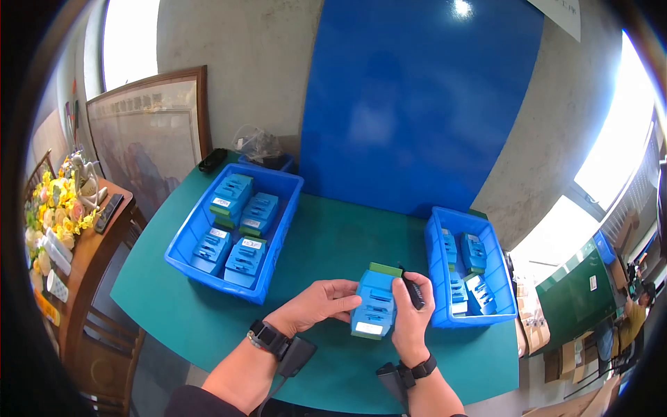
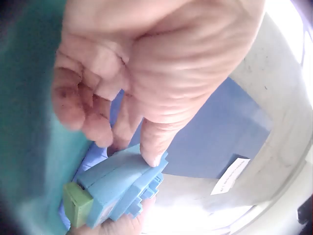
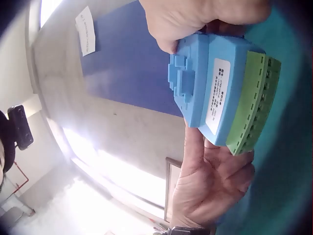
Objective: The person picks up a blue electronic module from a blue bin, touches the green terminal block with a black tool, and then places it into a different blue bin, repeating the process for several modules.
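Note:
A light-blue plastic terminal module (image 1: 376,304) with green connector strips and a white label is held up over the table between both hands. My right hand (image 1: 413,316) grips it along its right side, thumb on the front face. A black pen-like object (image 1: 414,292) with pale lettering is also tucked in that hand. My left hand (image 1: 319,304) pinches the module's left edge; its thumb (image 2: 155,147) presses near the stepped face, with other fingers loosely bent. Printed text on the label (image 3: 218,98) and the green terminal strip (image 3: 255,103) face the right wrist camera.
On the green table (image 1: 333,236), a blue bin (image 1: 180,273) at left and another blue bin (image 1: 475,321) at right each hold several similar modules. A blue panel (image 1: 417,104) stands behind. A dark case (image 1: 212,160) lies at the back left.

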